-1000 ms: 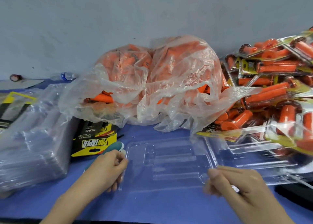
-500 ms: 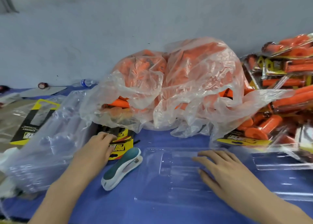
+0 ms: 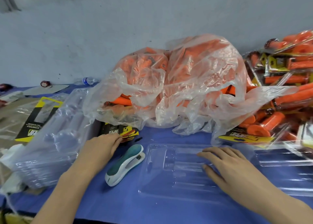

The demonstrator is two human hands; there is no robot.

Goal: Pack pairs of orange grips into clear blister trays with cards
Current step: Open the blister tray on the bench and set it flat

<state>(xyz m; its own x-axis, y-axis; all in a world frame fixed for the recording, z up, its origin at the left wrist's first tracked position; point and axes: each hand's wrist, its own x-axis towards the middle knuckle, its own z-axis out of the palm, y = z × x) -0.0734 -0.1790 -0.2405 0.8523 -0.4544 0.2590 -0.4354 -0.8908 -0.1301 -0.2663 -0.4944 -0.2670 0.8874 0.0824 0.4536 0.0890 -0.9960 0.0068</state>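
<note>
The left hand (image 3: 100, 149) has left the stapler (image 3: 125, 164) at the left edge of the clear blister tray (image 3: 169, 178) and now reaches beyond it, fingertips on the stack of cards (image 3: 118, 130) left of and behind the tray. The stapler now lies uncovered. The right hand (image 3: 227, 166) has dropped its pinch at the tray's right edge and lies flat on the tray, fingers spread.

Entry, own body only. Left hand (image 3: 100, 149) and right hand (image 3: 227, 166): both bare, uncovered from fingertips to wrist. Fingers slim, knuckles faintly marked. Left forearm (image 3: 67, 190) and right forearm (image 3: 274, 201): slender, bare as far as the lower edge of view. Nails too blurred to record.
</note>
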